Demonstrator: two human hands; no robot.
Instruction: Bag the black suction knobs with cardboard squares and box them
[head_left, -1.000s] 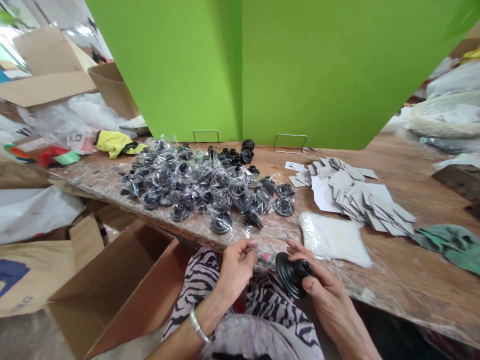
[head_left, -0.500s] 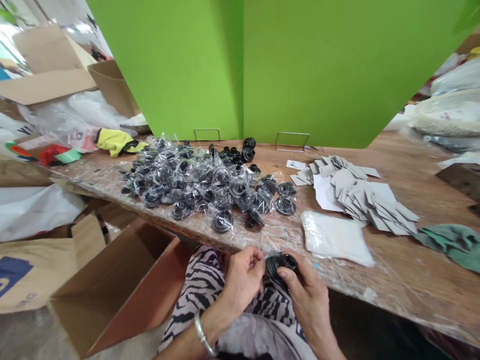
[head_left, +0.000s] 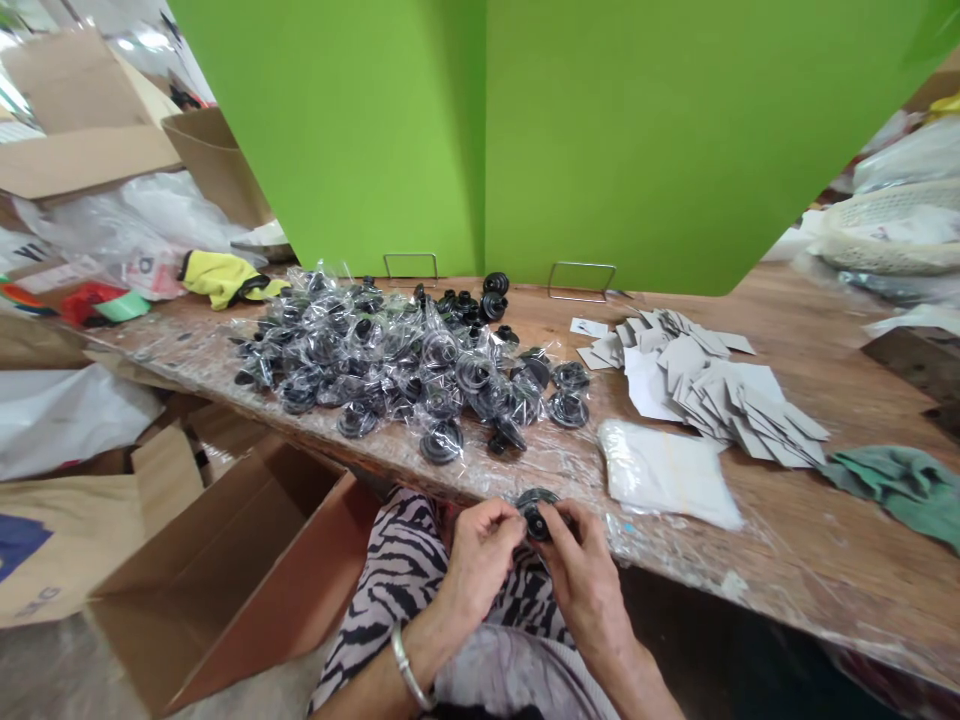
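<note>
Green partition panels [head_left: 600,130] fill the far side of the scene, and below them runs a long scarred wooden workbench [head_left: 825,560], with an open cardboard box [head_left: 225,560] gaping on the floor to the left. Across the bench sprawls a heap of plastic-wrapped black rubber bellows boots [head_left: 375,370], its slippery film spreading towards the front edge, so one careless brush of a forearm could send a few tumbling towards that box. To the right lie loosely fanned grey card squares [head_left: 720,390], easily scattered by a sleeve, and a flat white plastic packet [head_left: 667,475]. Now to the action: right at the bench edge, above the zebra-print clothing [head_left: 390,570], the left hand [head_left: 480,570] and right hand [head_left: 589,590] close in tightly together, fingers curled around a single black rubber bellows boot [head_left: 537,515] held between them. It looks unwrapped, and its ribbed rubber could squirm free if the grip slackens, dropping it into the lap or under the bench. A metal bangle [head_left: 409,672] circles the left wrist, well clear of the boot.
</note>
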